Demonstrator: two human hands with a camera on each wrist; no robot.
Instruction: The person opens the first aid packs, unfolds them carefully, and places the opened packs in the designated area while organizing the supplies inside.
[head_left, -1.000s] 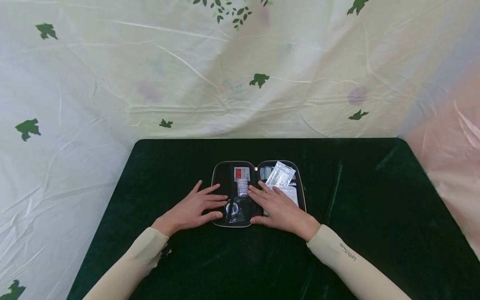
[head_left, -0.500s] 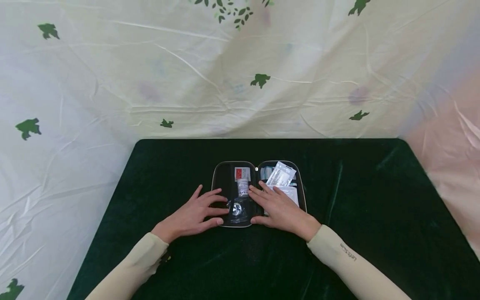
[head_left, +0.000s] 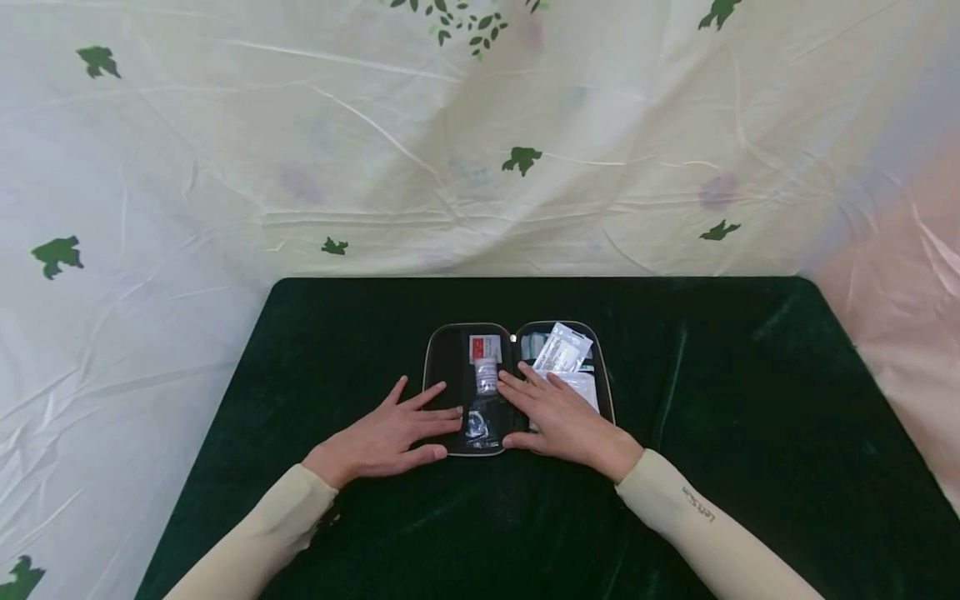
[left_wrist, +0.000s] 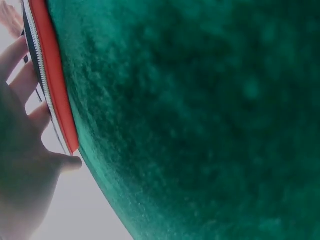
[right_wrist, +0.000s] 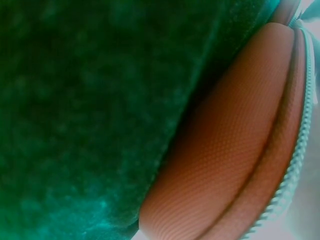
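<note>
A zippered case (head_left: 442, 350) lies spread on the table, black inside; the wrist views show its red outer shell (right_wrist: 230, 140). My left hand (head_left: 382, 442) reaches over the left half with fingers straight and spread, thumb at the near edge. Close to its fingertips lies a clear plastic packet (head_left: 481, 425) with something pale and curved inside. Above it are a small white cylinder (head_left: 486, 377) and a red-and-white packet (head_left: 484, 347). Across the right half rests my right hand (head_left: 566, 421), fingers extended towards the spine, partly covering white packets (head_left: 577, 387).
A silvery-white sachet (head_left: 562, 348) lies slanted over the right half, with pale blue items (head_left: 532, 344) tucked behind it. Dark green velvet (head_left: 720, 400) covers the table. A pale curtain (head_left: 420, 192) with green bird shapes hangs behind it.
My left hand's fingers have shifted slightly nearer and to the right. The clear packet has moved a little right within the left half. My right hand stays in place.
</note>
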